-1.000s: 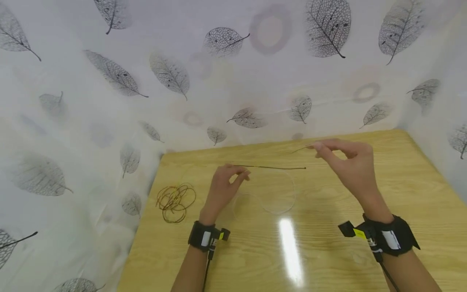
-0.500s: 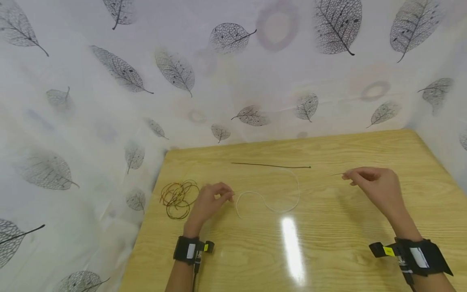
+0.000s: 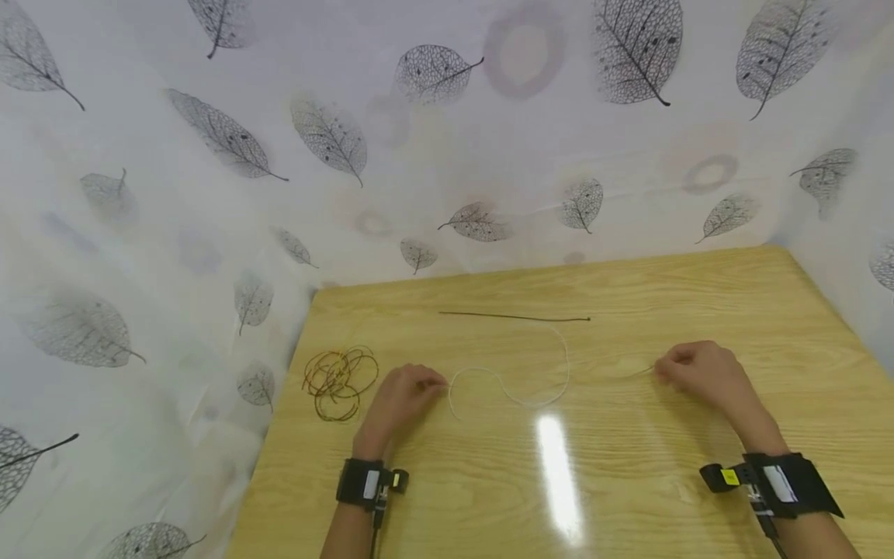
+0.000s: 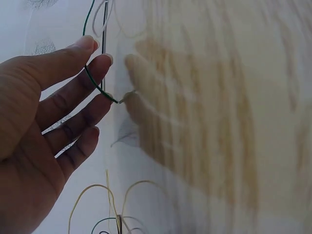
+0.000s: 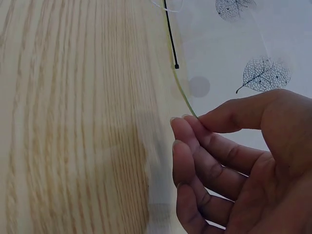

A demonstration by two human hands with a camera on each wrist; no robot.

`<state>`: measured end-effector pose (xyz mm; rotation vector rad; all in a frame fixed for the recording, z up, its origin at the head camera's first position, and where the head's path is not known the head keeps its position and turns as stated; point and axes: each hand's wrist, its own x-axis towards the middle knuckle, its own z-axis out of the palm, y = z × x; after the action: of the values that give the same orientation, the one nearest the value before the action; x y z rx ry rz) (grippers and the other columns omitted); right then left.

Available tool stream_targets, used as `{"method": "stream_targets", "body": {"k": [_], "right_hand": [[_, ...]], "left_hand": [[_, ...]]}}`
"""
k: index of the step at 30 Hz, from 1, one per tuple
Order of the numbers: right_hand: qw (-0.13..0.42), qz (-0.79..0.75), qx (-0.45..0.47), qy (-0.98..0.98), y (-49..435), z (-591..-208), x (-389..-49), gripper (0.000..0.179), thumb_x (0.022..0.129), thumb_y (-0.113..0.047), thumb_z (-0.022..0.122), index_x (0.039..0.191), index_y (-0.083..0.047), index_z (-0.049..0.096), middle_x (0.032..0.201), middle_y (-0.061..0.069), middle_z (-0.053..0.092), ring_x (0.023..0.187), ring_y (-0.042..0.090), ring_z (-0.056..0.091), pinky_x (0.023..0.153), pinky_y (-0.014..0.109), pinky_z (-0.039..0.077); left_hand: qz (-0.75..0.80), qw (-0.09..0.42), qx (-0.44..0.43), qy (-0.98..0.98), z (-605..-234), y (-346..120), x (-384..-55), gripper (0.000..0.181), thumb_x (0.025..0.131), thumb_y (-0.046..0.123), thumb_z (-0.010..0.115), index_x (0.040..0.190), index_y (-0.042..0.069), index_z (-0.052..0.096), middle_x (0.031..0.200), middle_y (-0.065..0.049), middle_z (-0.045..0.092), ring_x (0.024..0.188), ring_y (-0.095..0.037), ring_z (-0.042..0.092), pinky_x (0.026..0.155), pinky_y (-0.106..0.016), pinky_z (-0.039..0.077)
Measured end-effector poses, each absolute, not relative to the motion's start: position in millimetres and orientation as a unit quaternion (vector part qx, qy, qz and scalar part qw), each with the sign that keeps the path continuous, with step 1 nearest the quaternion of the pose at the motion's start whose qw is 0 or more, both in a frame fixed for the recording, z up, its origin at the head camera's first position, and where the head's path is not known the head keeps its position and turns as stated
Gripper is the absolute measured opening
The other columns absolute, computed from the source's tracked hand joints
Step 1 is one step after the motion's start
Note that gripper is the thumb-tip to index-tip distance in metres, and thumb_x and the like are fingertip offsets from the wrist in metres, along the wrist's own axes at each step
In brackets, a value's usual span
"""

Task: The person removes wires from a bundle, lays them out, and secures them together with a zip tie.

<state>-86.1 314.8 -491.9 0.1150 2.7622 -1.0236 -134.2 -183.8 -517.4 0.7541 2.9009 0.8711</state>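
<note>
My left hand [image 3: 401, 400] is low over the table, left of the middle, pinching a thin green wire [image 4: 91, 76] between thumb and fingertips. The wire's short pale-tipped end sticks out past the fingers in the left wrist view. Across the table, my right hand [image 3: 708, 380] pinches a thin yellow-green wire [image 5: 184, 95] with thumb and index finger, the other fingers curled in. It runs leftward from the fingertips and fades against the wood in the head view. A white cord [image 3: 504, 386] lies in an S-curve between the hands, its left bend beside my left fingertips.
A black cable tie [image 3: 513, 316] lies straight near the back of the wooden table [image 3: 628, 481]. Loosely coiled thin wires [image 3: 338, 380] sit at the left edge. Leaf-patterned sheeting [image 3: 489, 155] rises behind and at both sides.
Both hands have come down and nearer from the back of the table, and apart: the left moved left, the right moved right with its wire. The cable tie, cord and coils stay put.
</note>
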Motion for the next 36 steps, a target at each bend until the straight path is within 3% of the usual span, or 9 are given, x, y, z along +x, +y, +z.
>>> {"method": "stream_targets", "body": {"k": [6, 17, 21, 26, 32, 36], "right_hand": [[0.112, -0.332, 0.023, 0.937, 302.7, -493.5, -91.5, 0.025, 0.098, -0.024, 0.061, 0.093, -0.005, 0.076, 0.084, 0.002, 0.074, 0.068, 0.014, 0.063, 0.058, 0.031, 0.045], [0.117, -0.313, 0.022, 0.942, 294.9, -491.0, -96.6, 0.025, 0.098, -0.028, 0.062, 0.087, -0.01, 0.075, 0.077, 0.0, 0.069, 0.066, 0.016, 0.056, 0.056, 0.03, 0.04], [0.119, -0.309, 0.023, 0.943, 293.2, -492.9, -98.5, 0.029, 0.1, -0.034, 0.063, 0.088, -0.01, 0.075, 0.077, -0.001, 0.068, 0.066, 0.016, 0.057, 0.057, 0.032, 0.04], [0.116, -0.304, 0.018, 0.946, 290.6, -490.6, -100.2, 0.031, 0.101, -0.037, 0.063, 0.09, -0.01, 0.074, 0.078, -0.001, 0.069, 0.066, 0.016, 0.058, 0.057, 0.032, 0.04], [0.097, -0.299, -0.001, 0.95, 282.1, -482.8, -100.6, 0.032, 0.101, -0.035, 0.063, 0.099, -0.005, 0.075, 0.087, 0.005, 0.073, 0.072, 0.02, 0.061, 0.06, 0.034, 0.045], [0.07, -0.297, -0.023, 0.952, 269.2, -477.1, -103.8, 0.033, 0.101, -0.034, 0.065, 0.106, -0.004, 0.076, 0.098, 0.011, 0.075, 0.086, 0.028, 0.067, 0.068, 0.041, 0.052]], "left_hand": [[0.268, 0.005, 0.252, 0.93, -520.8, -182.9, -135.5, 0.008, 0.092, 0.026, 0.078, 0.1, 0.024, 0.079, 0.096, 0.014, 0.074, 0.086, -0.004, 0.063, 0.081, -0.029, 0.053], [0.233, 0.004, 0.278, 0.932, -520.9, -182.1, -136.8, 0.016, 0.084, 0.022, 0.086, 0.099, 0.025, 0.079, 0.095, 0.015, 0.074, 0.085, -0.004, 0.058, 0.08, -0.025, 0.049], [0.222, 0.007, 0.286, 0.932, -518.3, -180.6, -135.4, 0.02, 0.083, 0.019, 0.086, 0.101, 0.023, 0.078, 0.102, 0.012, 0.074, 0.091, -0.007, 0.059, 0.086, -0.028, 0.05], [0.216, 0.013, 0.286, 0.934, -515.5, -177.6, -134.7, 0.021, 0.085, 0.014, 0.083, 0.104, 0.021, 0.077, 0.114, 0.007, 0.072, 0.107, -0.013, 0.062, 0.111, -0.039, 0.042], [0.222, 0.008, 0.286, 0.932, -516.0, -177.1, -133.8, 0.021, 0.085, 0.011, 0.08, 0.103, 0.021, 0.077, 0.12, 0.006, 0.068, 0.111, -0.015, 0.058, 0.101, -0.035, 0.049], [0.224, -0.001, 0.288, 0.931, -513.5, -176.2, -133.4, 0.018, 0.086, 0.009, 0.074, 0.101, 0.02, 0.077, 0.121, 0.005, 0.067, 0.113, -0.017, 0.057, 0.107, -0.037, 0.046]]}}
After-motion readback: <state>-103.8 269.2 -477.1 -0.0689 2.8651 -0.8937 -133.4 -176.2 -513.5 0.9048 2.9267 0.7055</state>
